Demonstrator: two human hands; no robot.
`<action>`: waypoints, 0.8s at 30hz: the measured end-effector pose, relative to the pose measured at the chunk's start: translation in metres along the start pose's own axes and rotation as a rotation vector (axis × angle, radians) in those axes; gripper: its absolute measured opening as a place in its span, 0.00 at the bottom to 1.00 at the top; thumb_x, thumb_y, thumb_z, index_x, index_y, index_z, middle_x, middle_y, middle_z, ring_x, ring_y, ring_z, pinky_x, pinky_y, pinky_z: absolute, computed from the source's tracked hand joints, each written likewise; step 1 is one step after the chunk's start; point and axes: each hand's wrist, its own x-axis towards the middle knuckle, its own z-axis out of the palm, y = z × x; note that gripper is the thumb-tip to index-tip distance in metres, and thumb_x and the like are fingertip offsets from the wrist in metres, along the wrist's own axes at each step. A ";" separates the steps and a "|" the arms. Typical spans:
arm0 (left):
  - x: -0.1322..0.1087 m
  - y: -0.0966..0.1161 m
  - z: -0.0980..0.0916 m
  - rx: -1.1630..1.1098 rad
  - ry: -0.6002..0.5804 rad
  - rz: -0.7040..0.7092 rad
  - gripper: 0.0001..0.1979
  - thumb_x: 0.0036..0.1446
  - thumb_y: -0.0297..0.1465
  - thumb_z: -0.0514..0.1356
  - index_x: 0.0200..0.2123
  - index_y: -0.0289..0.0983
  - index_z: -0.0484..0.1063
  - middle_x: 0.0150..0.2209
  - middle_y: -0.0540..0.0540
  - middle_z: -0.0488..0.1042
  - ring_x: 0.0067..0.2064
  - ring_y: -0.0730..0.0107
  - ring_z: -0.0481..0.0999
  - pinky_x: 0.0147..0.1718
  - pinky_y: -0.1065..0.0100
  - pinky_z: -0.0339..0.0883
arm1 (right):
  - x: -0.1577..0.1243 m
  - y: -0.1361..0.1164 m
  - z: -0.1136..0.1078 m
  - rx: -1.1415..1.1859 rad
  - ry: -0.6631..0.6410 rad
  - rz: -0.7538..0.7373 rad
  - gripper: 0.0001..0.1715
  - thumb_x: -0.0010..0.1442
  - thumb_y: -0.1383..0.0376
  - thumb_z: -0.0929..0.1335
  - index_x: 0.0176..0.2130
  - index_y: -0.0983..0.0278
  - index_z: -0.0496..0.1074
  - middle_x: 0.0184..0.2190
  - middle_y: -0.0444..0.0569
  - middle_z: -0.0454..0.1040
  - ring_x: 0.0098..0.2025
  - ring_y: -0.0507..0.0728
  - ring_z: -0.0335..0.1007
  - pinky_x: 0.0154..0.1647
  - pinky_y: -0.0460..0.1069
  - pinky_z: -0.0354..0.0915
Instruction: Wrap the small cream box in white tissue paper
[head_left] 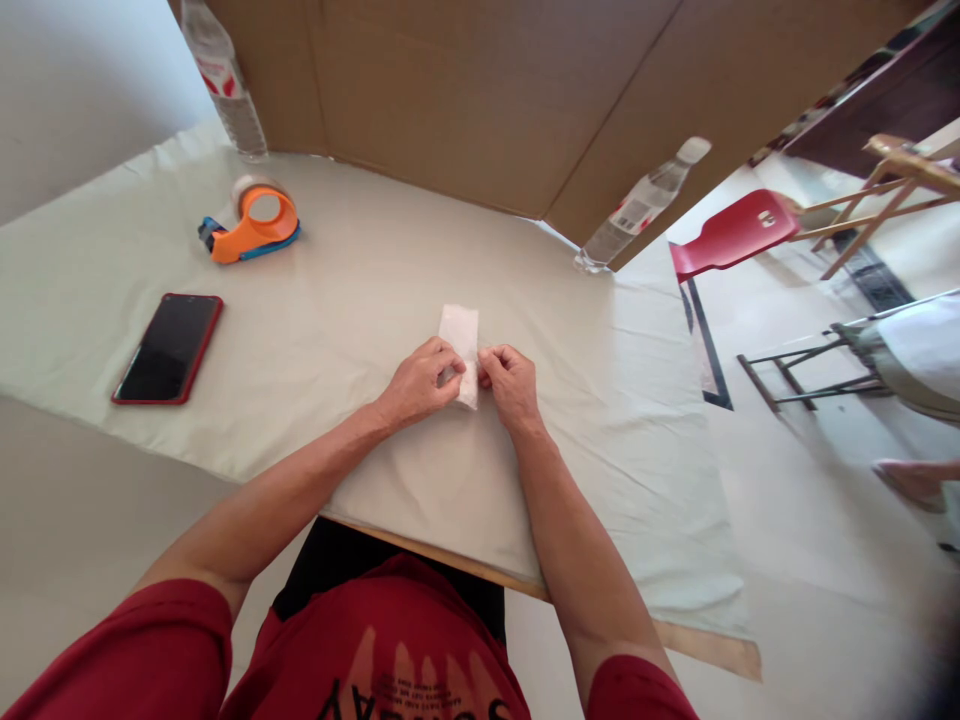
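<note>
Tablecloth (337, 310), two bottles (232, 100) (634, 215), one white packet (459, 326) pinched in nearly closed left grip (422, 384) and right grip (515, 388)

On the cloth-covered surface (360, 270), a red-cased phone (169, 348) lies flat at the left, with an orange tape dispenser (247, 240) beyond it, a labelled bottle (229, 90) and a second bottle (634, 215) standing by the brown cardboard panel (465, 90), and a red chair (739, 235) farther right.

Indoor room, cloth-covered table (337, 300), cardboard partition (465, 100), red chair (739, 235)
</note>
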 end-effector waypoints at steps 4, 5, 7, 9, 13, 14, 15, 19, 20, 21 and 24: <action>0.000 0.000 0.000 -0.008 0.005 0.007 0.07 0.54 0.22 0.59 0.35 0.36 0.74 0.38 0.47 0.72 0.30 0.76 0.67 0.30 0.73 0.64 | 0.000 0.002 0.000 0.020 0.019 -0.003 0.15 0.54 0.54 0.69 0.25 0.61 0.67 0.20 0.40 0.68 0.22 0.50 0.61 0.27 0.47 0.62; 0.000 -0.001 0.000 -0.009 0.007 0.008 0.07 0.54 0.22 0.59 0.35 0.36 0.74 0.38 0.47 0.72 0.30 0.76 0.67 0.30 0.73 0.63 | 0.000 0.003 0.000 0.021 0.022 -0.003 0.15 0.55 0.54 0.69 0.25 0.61 0.67 0.20 0.41 0.68 0.22 0.50 0.60 0.27 0.47 0.62; 0.000 -0.001 0.000 -0.007 0.008 0.009 0.07 0.54 0.23 0.59 0.35 0.36 0.74 0.38 0.47 0.72 0.29 0.76 0.66 0.29 0.73 0.63 | 0.000 0.003 -0.001 0.027 0.027 -0.005 0.18 0.57 0.52 0.68 0.25 0.61 0.67 0.20 0.41 0.68 0.22 0.50 0.61 0.27 0.47 0.62; 0.000 0.000 0.000 -0.003 0.007 0.006 0.06 0.54 0.23 0.59 0.35 0.36 0.74 0.38 0.47 0.72 0.29 0.76 0.66 0.29 0.72 0.64 | 0.000 0.003 -0.001 0.031 0.029 -0.002 0.20 0.59 0.50 0.66 0.26 0.61 0.68 0.20 0.42 0.68 0.23 0.50 0.61 0.27 0.47 0.62; 0.001 0.000 0.000 0.003 0.007 0.003 0.07 0.54 0.23 0.59 0.35 0.36 0.74 0.38 0.47 0.72 0.29 0.76 0.67 0.30 0.72 0.64 | 0.001 0.003 -0.001 0.027 0.032 0.009 0.16 0.56 0.52 0.68 0.31 0.62 0.70 0.22 0.41 0.70 0.23 0.50 0.63 0.28 0.47 0.63; 0.001 0.000 0.000 0.005 0.006 0.005 0.07 0.54 0.23 0.59 0.35 0.36 0.74 0.38 0.47 0.72 0.30 0.76 0.67 0.30 0.72 0.64 | 0.001 0.003 -0.001 0.031 0.036 0.007 0.15 0.54 0.53 0.68 0.33 0.62 0.71 0.23 0.40 0.70 0.24 0.50 0.63 0.28 0.46 0.63; 0.001 0.000 0.000 0.006 0.003 0.007 0.07 0.54 0.23 0.59 0.35 0.37 0.74 0.38 0.47 0.72 0.30 0.76 0.67 0.30 0.72 0.65 | 0.002 0.004 -0.001 0.033 0.041 0.007 0.16 0.53 0.53 0.69 0.35 0.62 0.72 0.24 0.41 0.71 0.24 0.50 0.64 0.28 0.46 0.64; 0.000 -0.002 0.001 -0.006 0.005 0.004 0.06 0.54 0.24 0.59 0.35 0.37 0.74 0.38 0.47 0.72 0.30 0.75 0.67 0.30 0.72 0.65 | 0.003 0.004 -0.004 0.000 0.062 0.040 0.21 0.52 0.53 0.68 0.41 0.64 0.73 0.26 0.42 0.72 0.26 0.51 0.68 0.28 0.47 0.65; 0.000 -0.002 0.001 -0.010 0.008 0.003 0.06 0.54 0.24 0.59 0.35 0.37 0.74 0.38 0.47 0.72 0.29 0.76 0.67 0.30 0.72 0.64 | 0.003 0.004 -0.005 -0.013 0.069 0.046 0.21 0.52 0.53 0.68 0.41 0.64 0.73 0.28 0.44 0.74 0.27 0.52 0.69 0.27 0.47 0.65; 0.000 -0.002 0.001 -0.013 0.009 0.004 0.06 0.54 0.24 0.59 0.35 0.37 0.74 0.38 0.47 0.72 0.29 0.76 0.67 0.30 0.72 0.64 | 0.004 0.004 -0.007 -0.025 0.076 0.051 0.21 0.52 0.53 0.68 0.41 0.64 0.74 0.30 0.46 0.75 0.29 0.52 0.70 0.26 0.46 0.65; 0.000 -0.003 0.001 -0.010 0.007 0.008 0.06 0.54 0.24 0.59 0.35 0.37 0.74 0.38 0.47 0.72 0.28 0.76 0.66 0.29 0.72 0.64 | 0.005 0.003 -0.011 -0.046 0.085 0.086 0.22 0.51 0.53 0.69 0.42 0.65 0.74 0.38 0.51 0.77 0.32 0.54 0.73 0.22 0.45 0.63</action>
